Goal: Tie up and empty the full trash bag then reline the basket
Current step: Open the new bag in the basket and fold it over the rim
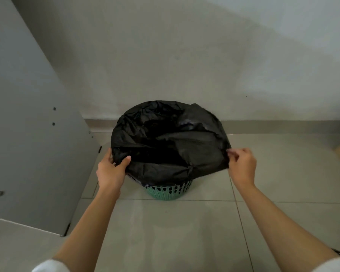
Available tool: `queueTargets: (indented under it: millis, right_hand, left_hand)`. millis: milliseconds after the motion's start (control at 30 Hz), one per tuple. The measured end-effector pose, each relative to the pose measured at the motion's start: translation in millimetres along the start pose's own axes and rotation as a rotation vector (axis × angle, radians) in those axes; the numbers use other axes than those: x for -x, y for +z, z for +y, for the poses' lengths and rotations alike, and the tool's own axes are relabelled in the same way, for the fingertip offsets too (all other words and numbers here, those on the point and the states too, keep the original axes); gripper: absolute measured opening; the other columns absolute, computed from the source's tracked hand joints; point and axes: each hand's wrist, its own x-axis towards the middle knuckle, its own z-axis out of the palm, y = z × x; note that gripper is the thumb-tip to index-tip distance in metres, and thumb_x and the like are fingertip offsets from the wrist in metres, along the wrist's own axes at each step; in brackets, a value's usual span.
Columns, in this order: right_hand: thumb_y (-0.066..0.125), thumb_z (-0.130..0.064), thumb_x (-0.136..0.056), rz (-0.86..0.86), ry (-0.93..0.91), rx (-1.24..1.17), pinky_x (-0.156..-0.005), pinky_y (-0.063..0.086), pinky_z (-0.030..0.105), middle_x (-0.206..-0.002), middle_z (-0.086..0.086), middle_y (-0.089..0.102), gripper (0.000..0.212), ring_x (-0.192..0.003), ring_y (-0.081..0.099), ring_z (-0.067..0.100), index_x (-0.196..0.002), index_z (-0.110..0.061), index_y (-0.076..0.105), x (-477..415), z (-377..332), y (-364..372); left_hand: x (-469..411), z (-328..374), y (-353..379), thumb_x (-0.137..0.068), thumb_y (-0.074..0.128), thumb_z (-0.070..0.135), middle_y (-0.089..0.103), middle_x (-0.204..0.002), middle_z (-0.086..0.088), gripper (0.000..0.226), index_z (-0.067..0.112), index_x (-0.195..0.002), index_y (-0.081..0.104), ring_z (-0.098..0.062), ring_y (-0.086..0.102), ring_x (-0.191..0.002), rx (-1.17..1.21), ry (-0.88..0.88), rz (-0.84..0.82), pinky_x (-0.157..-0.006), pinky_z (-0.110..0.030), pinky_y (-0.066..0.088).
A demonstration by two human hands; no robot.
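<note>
White sleeves lead to two bare arms — the left hand (110, 169) grips the black trash bag (169, 140) at its left edge, the right hand (241, 165) pinches its right edge — over the green basket (168, 191) on the tiled floor (185, 232) by the wall (185, 55).

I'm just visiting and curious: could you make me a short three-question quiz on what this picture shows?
1. True or false: the crumpled black plastic trash bag is folded over the rim of the green slatted plastic basket.
2. Which hand pinches the bag's edge with its fingertips: A) left hand B) right hand?
3. Fill in: the basket stands on a grey ____ floor.

Key: 1 true; 2 B; 3 tiled.
</note>
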Motion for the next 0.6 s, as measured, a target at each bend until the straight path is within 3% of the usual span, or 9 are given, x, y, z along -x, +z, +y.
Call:
queueTargets:
  millis: [100, 200, 267, 333, 433, 533, 600]
  right_hand:
    - [0.056, 0.007, -0.084, -0.136, 0.216, 0.015, -0.075, 0.052, 0.031, -0.094, 0.024, 0.065, 0.021, -0.082, 0.063, 0.037, -0.095, 0.003, 0.073, 18.2, 31.2, 10.5]
    - [0.051, 0.009, -0.084, -0.394, 0.408, -0.069, -0.051, 0.054, 0.018, -0.089, 0.020, 0.071, 0.026, -0.069, 0.066, 0.031, -0.097, 0.003, 0.073, 35.4, 42.9, 19.7]
    - [0.049, 0.004, -0.087, -0.467, 0.450, -0.137, -0.067, 0.054, 0.023, -0.098, 0.017, 0.071, 0.027, -0.081, 0.065, 0.027, -0.101, 0.000, 0.072, 39.0, 37.1, 20.7]
    - [0.049, -0.006, -0.092, -0.353, 0.472, -0.275, -0.086, 0.049, 0.033, -0.107, 0.014, 0.069, 0.025, -0.100, 0.062, 0.028, -0.105, -0.006, 0.069, 38.8, 17.7, 15.6]
    - [0.052, -0.023, -0.093, -0.064, 0.360, -0.383, -0.094, 0.042, 0.039, -0.108, 0.007, 0.060, 0.018, -0.112, 0.050, 0.028, -0.105, -0.013, 0.061, 37.9, -23.6, 2.8]
    - [0.052, -0.045, -0.090, -0.023, 0.117, -0.105, -0.100, 0.028, 0.043, -0.123, -0.003, 0.048, 0.038, -0.122, 0.035, 0.022, -0.120, -0.023, 0.053, 44.9, -60.1, -2.6]
    - [0.048, -0.051, -0.090, -0.060, 0.030, 0.002, -0.101, 0.025, 0.044, -0.131, -0.005, 0.042, 0.046, -0.124, 0.035, 0.020, -0.129, -0.027, 0.045, 49.4, -67.9, 2.9]
  left_hand:
    - [9.7, 1.9, 8.1, -0.087, 0.066, 0.015, 0.057, -0.128, -0.010, 0.060, 0.016, -0.141, 0.040, -0.026, 0.058, -0.112, -0.055, 0.039, 0.126, -0.099, -0.045, 0.046]
    - [18.9, 1.4, 11.7, -0.088, 0.065, 0.021, 0.059, -0.124, -0.008, 0.057, 0.018, -0.140, 0.041, -0.024, 0.059, -0.109, -0.045, 0.040, 0.164, -0.096, -0.040, 0.047]
    - [21.0, -2.7, 10.6, -0.085, 0.067, 0.028, 0.060, -0.122, -0.008, 0.061, 0.019, -0.139, 0.041, -0.025, 0.060, -0.109, -0.013, 0.001, 0.147, -0.097, -0.042, 0.048]
    - [24.6, -9.5, 11.0, -0.078, 0.073, 0.035, 0.062, -0.120, -0.005, 0.065, 0.019, -0.135, 0.047, -0.025, 0.061, -0.109, 0.061, -0.068, 0.079, -0.097, -0.045, 0.048]
    - [37.4, -17.7, 16.0, -0.075, 0.074, 0.039, 0.065, -0.114, 0.001, 0.058, 0.024, -0.127, 0.053, -0.022, 0.062, -0.105, 0.123, -0.096, 0.005, -0.096, -0.045, 0.049]
    - [47.6, -20.1, 21.7, -0.082, 0.069, 0.035, 0.064, -0.113, 0.003, 0.048, 0.023, -0.126, 0.053, -0.020, 0.061, -0.106, 0.178, -0.096, -0.017, -0.096, -0.043, 0.049]
    - [51.2, -20.3, 23.3, -0.085, 0.065, 0.037, 0.063, -0.115, 0.003, 0.045, 0.021, -0.125, 0.054, -0.020, 0.060, -0.109, 0.192, -0.095, -0.018, -0.098, -0.043, 0.048]
